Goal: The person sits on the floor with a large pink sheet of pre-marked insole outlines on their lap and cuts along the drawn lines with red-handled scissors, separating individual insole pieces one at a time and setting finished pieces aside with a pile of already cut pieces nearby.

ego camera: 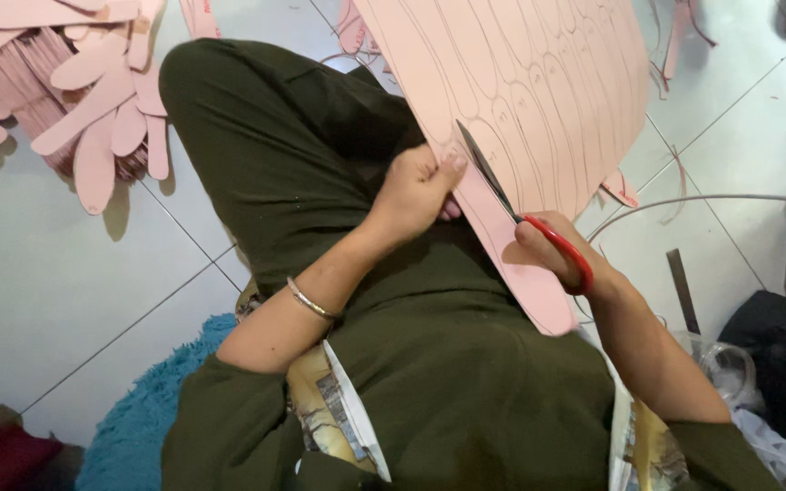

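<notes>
Floor: pale glossy tiles with dark grout lines.
Near left: shaggy blue rug.
Far left: heap of pink cut-out soles.
Right: dark clutter, white cable.

The left hand grips the pink sheet marked with sole outlines, while the right hand cuts it with red-handled scissors.

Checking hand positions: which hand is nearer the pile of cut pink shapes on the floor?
Left. The left hand grips the pink sheet, closer to the pile; the right hand works the scissors, farther away.
</notes>
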The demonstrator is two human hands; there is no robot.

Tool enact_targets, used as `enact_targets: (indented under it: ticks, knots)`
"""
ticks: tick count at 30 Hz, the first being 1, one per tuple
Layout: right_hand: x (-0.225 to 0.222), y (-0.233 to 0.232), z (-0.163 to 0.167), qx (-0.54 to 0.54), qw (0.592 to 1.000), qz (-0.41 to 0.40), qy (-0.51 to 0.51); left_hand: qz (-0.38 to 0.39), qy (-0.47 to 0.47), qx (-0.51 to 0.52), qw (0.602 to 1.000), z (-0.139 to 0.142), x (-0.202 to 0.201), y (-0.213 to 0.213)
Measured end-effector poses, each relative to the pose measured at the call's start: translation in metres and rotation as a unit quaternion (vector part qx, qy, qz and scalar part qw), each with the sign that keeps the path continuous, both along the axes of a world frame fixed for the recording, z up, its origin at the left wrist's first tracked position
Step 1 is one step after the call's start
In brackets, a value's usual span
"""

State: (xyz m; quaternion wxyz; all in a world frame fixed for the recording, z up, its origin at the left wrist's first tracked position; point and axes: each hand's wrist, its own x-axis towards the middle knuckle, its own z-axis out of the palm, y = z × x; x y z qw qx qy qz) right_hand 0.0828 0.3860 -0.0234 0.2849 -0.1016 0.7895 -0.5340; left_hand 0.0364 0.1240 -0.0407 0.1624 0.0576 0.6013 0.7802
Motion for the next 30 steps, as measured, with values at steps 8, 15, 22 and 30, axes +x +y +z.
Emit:
enact_targets:
  ticks: [8,15,22,30]
  knots:
    - [0.001,-0.002,-0.015,0.004,0.999,-0.043,-0.02,-0.02,-0.012,0.009,1.0,-0.008,0.007,0.004]
    - [0.006,-0.019,-0.023,0.049,0.989,-0.123,-0.06,0.044,0.059,-0.058,0.996,-0.004,0.007,-0.001]
    - [0.003,-0.017,-0.01,-0.017,0.993,-0.083,-0.079,0.09,0.061,0.003,0.994,-0.002,-0.002,-0.006]
    - [0.001,-0.02,-0.015,-0.022,0.989,-0.109,-0.093,0.048,0.018,0.037,0.998,-0.011,-0.001,-0.004]
